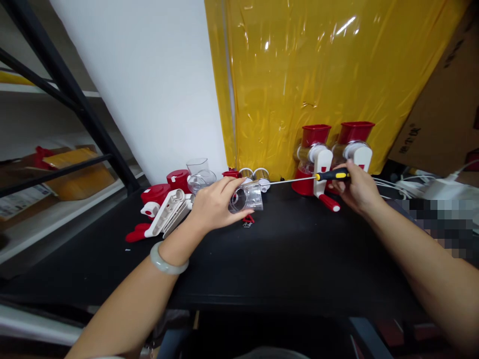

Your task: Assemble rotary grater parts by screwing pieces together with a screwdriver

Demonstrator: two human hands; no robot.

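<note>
My left hand (217, 202) is closed around a clear plastic housing (255, 196), tilted on its side just over the black table. In my right hand (355, 187) is a screwdriver (332, 174) with a black and yellow handle, gripped by the handle. Its long shaft points left, and the tip reaches the right end of the clear housing; whether it touches a screw I cannot tell. Beneath the housing lie a small red part (248, 218) and several little screws (247, 225). Two metal grater drums (261, 175) stand just behind the housing.
Two assembled red and white rotary graters (316, 157) stand at the back right. Red bases (178, 178), white crank arms (170, 212) with red handles and another clear housing (200, 177) sit at the left. White cables (400, 187) lie right, and a black shelf frame (93, 129) rises left.
</note>
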